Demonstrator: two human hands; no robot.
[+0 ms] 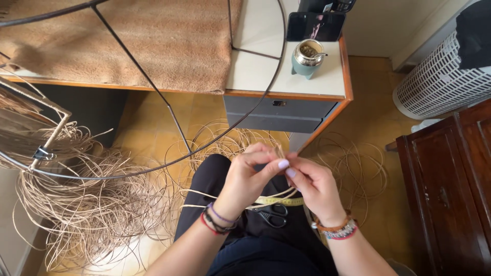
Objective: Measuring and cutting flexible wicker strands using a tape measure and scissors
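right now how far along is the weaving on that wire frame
Early. Done: only a patch at the left edge of the wire frame looks woven. In hand: left hand and right hand pinch one cane strand. Left: most of the frame is bare, and loose cane lies on the floor.

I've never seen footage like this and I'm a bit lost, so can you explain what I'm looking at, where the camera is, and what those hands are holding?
There is no machine here. The one picture comes from a camera worn on a person's head, looking down at their own lap and hands. The left hand and right hand meet in the middle, pinching thin pale cane strands between the fingertips. On the lap lie black scissors and a yellow measuring tape. Loose coils of the same cane lie on the floor at the left. A dark wire frame arches across the view. Above is a desk with a tan cloth, a small grey-green cup and a propped phone.
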